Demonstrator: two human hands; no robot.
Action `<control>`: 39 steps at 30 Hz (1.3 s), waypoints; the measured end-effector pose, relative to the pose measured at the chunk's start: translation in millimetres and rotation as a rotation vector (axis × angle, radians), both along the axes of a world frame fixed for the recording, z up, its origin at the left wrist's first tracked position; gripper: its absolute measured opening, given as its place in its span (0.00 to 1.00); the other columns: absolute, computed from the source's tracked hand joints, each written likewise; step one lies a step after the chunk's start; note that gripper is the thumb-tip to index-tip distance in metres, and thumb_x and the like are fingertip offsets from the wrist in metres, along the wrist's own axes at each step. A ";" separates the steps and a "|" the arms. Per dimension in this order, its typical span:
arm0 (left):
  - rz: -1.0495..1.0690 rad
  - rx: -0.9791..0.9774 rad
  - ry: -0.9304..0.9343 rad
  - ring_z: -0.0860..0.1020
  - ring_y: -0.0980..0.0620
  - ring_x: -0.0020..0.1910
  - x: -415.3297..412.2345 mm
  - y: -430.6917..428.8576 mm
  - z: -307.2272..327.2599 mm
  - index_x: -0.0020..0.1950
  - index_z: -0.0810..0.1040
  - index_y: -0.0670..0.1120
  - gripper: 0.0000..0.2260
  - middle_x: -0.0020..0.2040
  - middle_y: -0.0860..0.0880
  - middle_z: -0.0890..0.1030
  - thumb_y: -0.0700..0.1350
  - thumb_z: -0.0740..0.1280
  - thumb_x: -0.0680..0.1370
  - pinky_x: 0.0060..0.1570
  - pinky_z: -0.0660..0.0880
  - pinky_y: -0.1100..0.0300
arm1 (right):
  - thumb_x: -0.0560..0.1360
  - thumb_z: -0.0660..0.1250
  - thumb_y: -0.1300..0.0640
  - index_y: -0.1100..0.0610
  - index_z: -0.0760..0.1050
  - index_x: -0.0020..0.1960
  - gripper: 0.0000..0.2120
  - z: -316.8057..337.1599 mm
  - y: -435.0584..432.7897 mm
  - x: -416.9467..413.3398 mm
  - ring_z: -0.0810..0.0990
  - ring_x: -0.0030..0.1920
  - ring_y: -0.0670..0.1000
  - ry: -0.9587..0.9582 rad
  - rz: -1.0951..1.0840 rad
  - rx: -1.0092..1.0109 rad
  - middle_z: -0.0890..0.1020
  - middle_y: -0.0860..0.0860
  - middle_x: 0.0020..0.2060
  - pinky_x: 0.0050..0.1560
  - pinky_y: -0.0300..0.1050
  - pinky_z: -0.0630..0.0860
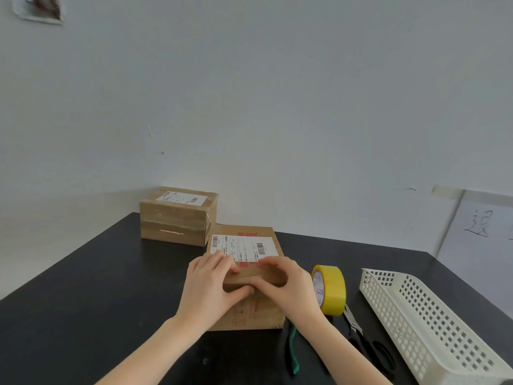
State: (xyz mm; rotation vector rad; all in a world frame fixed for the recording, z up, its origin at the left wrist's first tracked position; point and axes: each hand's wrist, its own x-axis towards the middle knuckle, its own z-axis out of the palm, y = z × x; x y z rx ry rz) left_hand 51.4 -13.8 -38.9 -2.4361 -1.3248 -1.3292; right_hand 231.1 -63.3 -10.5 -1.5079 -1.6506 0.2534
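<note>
Soft, cool daylight fills the room evenly and gives the wall [277, 93] a bluish-grey cast. There is no hard glare, only a dull sheen on the dark surface [83, 287]. Shadows are faint and soft-edged, and the front face of the near box [258, 312] is darker than its top. The wide lens bends the surface's edges and stretches the white basket [416, 315]. The centre is fairly sharp, the corners softer.

The left hand [209, 284] and right hand [288, 284] covered the near top edge of the box [249, 315], its label [244, 245] print was too small to read, a green-handled tool [292, 345], perhaps pliers, lay half hidden under the right forearm [341, 348], and the basket [416, 315] ran off the right edge.
</note>
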 end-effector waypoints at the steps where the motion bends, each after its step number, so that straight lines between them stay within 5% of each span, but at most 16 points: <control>1: -0.002 0.002 0.007 0.74 0.59 0.51 -0.7 -0.1 0.1 0.46 0.74 0.57 0.19 0.49 0.60 0.76 0.70 0.62 0.67 0.58 0.68 0.57 | 0.69 0.74 0.42 0.40 0.77 0.55 0.16 -0.3 0.6 -0.1 0.74 0.56 0.38 -0.015 0.001 0.003 0.76 0.32 0.51 0.55 0.32 0.72; 8: -0.021 0.008 -0.038 0.75 0.59 0.49 -1.1 1.1 -2.4 0.46 0.74 0.56 0.18 0.47 0.61 0.76 0.68 0.66 0.67 0.59 0.70 0.55 | 0.67 0.74 0.40 0.41 0.77 0.56 0.19 -10.1 8.6 -6.4 0.68 0.60 0.38 0.000 -0.034 0.035 0.74 0.33 0.55 0.63 0.44 0.70; 17: -0.016 0.025 -0.092 0.76 0.57 0.54 1.3 2.0 -7.4 0.60 0.71 0.55 0.28 0.54 0.58 0.78 0.67 0.68 0.65 0.61 0.67 0.56 | 0.68 0.72 0.38 0.41 0.72 0.62 0.24 -14.0 12.5 -15.3 0.66 0.59 0.38 0.018 -0.130 0.017 0.69 0.31 0.54 0.59 0.36 0.69; 24: 0.010 0.033 -0.088 0.74 0.57 0.55 2.9 3.4 -10.6 0.60 0.71 0.55 0.30 0.55 0.57 0.78 0.62 0.75 0.62 0.60 0.66 0.56 | 0.72 0.69 0.41 0.45 0.79 0.56 0.14 -10.1 25.2 -30.5 0.69 0.53 0.41 0.007 -0.322 0.074 0.76 0.37 0.50 0.57 0.47 0.74; 34: -0.053 0.265 0.230 0.75 0.50 0.54 -7.6 9.5 -16.8 0.59 0.75 0.52 0.20 0.54 0.52 0.78 0.63 0.56 0.77 0.59 0.67 0.55 | 0.74 0.68 0.43 0.44 0.78 0.55 0.11 -5.9 22.8 -17.8 0.69 0.54 0.39 0.038 -0.212 0.008 0.75 0.35 0.47 0.58 0.44 0.72; 39: -0.027 0.259 0.221 0.76 0.49 0.53 -6.3 10.4 -18.1 0.52 0.80 0.51 0.23 0.53 0.51 0.80 0.63 0.52 0.79 0.57 0.72 0.51 | 0.75 0.66 0.45 0.44 0.79 0.54 0.09 -6.6 25.4 -26.2 0.69 0.52 0.41 -0.026 -0.324 0.044 0.78 0.38 0.49 0.54 0.41 0.69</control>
